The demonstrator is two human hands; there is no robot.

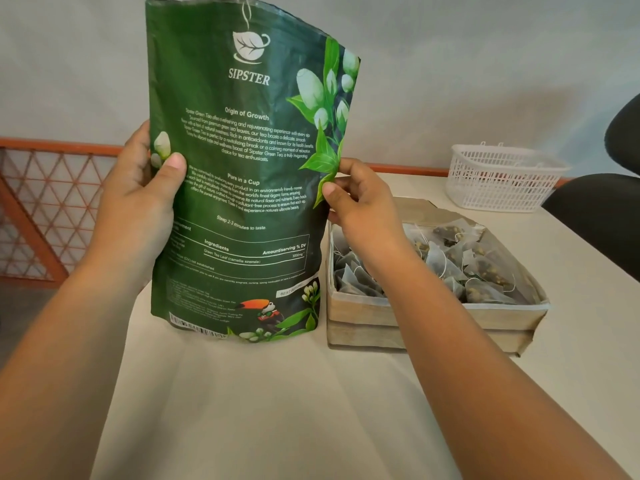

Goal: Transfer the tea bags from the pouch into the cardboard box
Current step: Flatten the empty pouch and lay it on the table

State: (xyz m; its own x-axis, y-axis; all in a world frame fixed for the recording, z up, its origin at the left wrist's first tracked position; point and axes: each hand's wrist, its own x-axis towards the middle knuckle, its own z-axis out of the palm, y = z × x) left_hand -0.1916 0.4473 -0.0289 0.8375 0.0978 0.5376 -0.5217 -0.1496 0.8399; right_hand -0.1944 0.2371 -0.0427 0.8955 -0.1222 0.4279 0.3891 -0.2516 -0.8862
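A tall dark green tea pouch (242,188) stands upright above the table, its printed back facing me. My left hand (138,202) grips its left edge, thumb across the front. At the pouch's right edge my right hand (360,206) pinches the side seam between thumb and fingers. Just right of the pouch sits the low cardboard box (363,320), holding several pyramid tea bags (450,258) with strings. My right wrist hides part of the box's left side. The pouch's top edge shows no opening from here.
A white plastic basket (502,178) stands at the table's far right. Dark chair parts (602,216) sit past the right edge of the beige table (277,410). An orange lattice railing (45,209) runs along the left, beyond the table's edge.
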